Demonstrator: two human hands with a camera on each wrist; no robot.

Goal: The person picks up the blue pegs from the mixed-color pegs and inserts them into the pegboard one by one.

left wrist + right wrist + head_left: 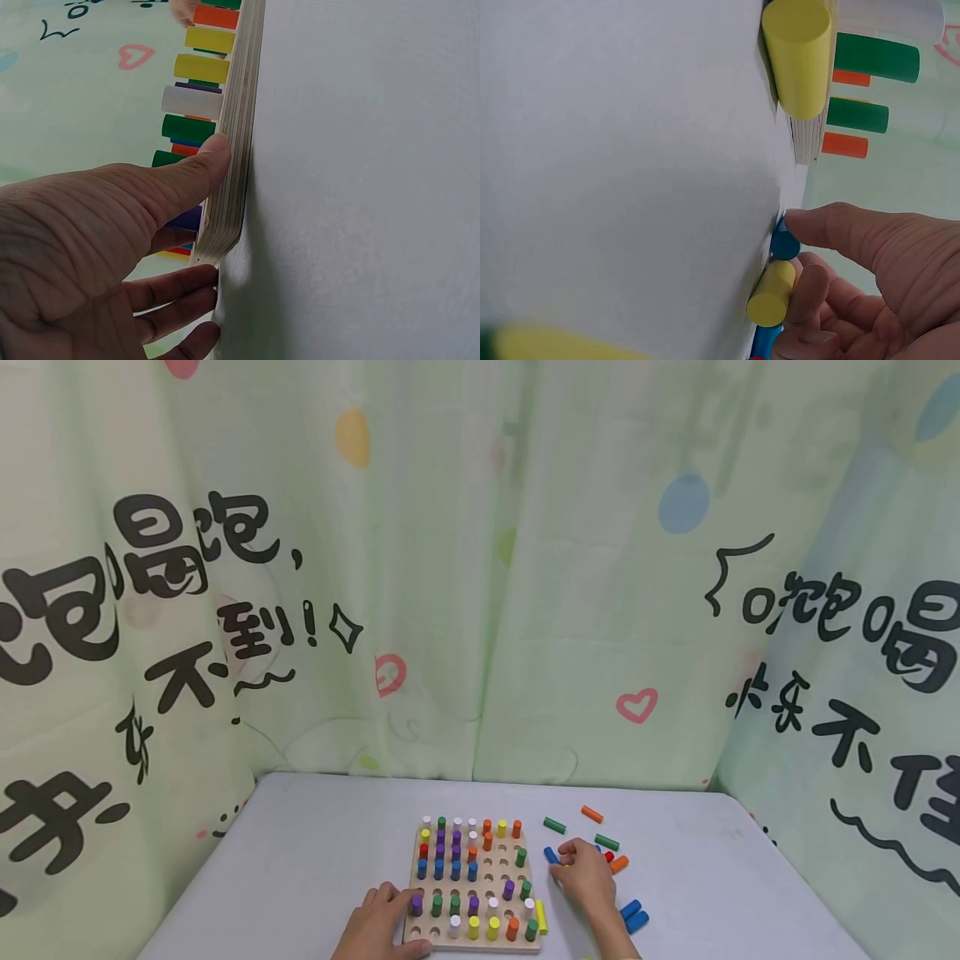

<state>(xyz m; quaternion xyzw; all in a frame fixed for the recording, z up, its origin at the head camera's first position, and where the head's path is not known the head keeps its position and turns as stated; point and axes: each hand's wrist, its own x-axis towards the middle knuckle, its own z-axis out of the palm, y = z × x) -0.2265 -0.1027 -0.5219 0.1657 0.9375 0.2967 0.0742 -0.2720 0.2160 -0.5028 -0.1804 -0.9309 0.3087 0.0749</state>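
Note:
A wooden pegboard [490, 893] stands on the table with rows of coloured pegs upright in its holes. My left hand [378, 922] holds its near left corner. The left thumb lies along the board's front edge [225, 191], and the index finger reaches beside a purple peg [417, 906]. To the board's right, my right hand [588, 877] pinches a blue peg [786, 244] low over the table, the thumb on its upper side. A yellow peg [772, 296] lies against the curled fingers of that hand, and another blue peg [765, 341] is partly hidden below it.
Loose green pegs [555, 825], orange pegs [592, 814] and a red peg [609, 857] lie around the right hand. Two blue pegs [636, 920] rest near the right wrist. A yellow peg [542, 917] lies along the board's right edge. A printed curtain [480, 610] surrounds the white table [322, 827].

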